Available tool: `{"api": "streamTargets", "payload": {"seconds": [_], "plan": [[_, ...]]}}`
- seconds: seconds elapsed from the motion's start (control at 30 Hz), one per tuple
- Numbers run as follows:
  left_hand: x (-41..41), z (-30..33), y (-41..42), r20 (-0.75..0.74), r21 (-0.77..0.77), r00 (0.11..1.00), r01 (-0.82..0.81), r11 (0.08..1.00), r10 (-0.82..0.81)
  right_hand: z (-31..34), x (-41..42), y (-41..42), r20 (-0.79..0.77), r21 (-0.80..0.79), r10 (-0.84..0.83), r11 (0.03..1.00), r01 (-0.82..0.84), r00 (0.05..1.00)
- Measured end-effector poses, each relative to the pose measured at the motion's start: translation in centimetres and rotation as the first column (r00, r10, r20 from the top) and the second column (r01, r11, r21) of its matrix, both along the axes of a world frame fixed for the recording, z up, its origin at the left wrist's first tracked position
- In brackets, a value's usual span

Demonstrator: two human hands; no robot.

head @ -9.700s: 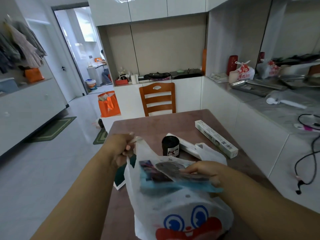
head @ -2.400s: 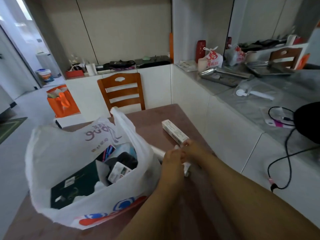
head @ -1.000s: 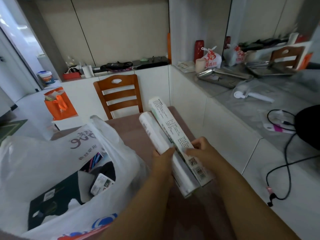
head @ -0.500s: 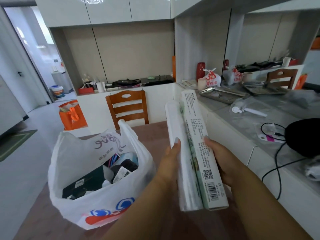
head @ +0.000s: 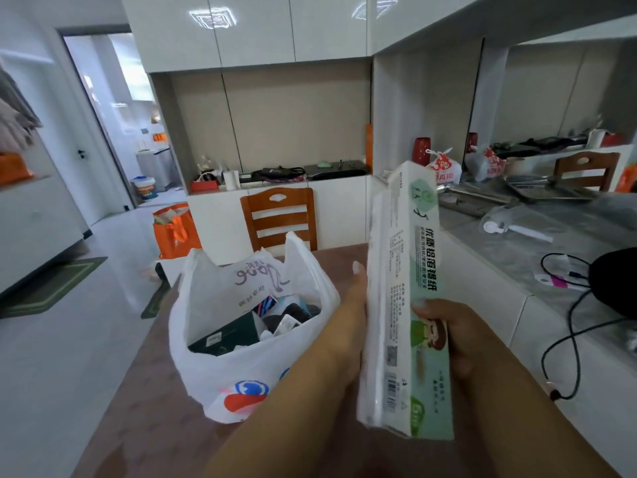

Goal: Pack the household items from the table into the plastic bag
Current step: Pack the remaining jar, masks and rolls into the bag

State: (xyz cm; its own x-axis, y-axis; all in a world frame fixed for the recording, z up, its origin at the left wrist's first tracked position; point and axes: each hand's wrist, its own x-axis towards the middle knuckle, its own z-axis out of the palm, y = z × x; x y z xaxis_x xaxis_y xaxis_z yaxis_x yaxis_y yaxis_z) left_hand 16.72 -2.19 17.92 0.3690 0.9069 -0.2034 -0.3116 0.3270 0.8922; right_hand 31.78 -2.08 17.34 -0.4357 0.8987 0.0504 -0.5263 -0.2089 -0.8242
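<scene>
You're pressing the foil box [head: 422, 305] and white roll [head: 374, 305] upright between left hand [head: 344, 336] and right hand [head: 458, 339] | plastic bag [head: 248, 370] sitting open at table's [head: 144, 408] left edge | chair [head: 279, 219] standing behind.

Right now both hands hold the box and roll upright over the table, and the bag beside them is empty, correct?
Not quite: the head view shows the bag already holding several items. The rest stands: left hand and right hand hold the box and roll upright.
</scene>
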Motion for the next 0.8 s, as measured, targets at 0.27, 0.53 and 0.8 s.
{"api": "streamTargets", "payload": {"seconds": [0.27,0.53,0.8], "plan": [[-7.9,5.0,-1.0,-0.471,0.356,0.645,-0.485,0.799,0.602,5.1,-5.9,-0.6,-0.102,0.207,0.044,0.978,-0.022,0.994],[-20.1,4.9,1.8,-0.657,0.667,-0.127,-0.558,0.494,0.744,10.8,-15.5,3.9,-0.101,0.254,-0.013,0.967,0.039,0.995],[-23.6,4.0,6.1,-0.54,0.26,0.47,-0.696,0.669,0.698,6.9,-22.6,10.8,0.039,0.322,-0.265,0.916,0.239,0.963]]}}
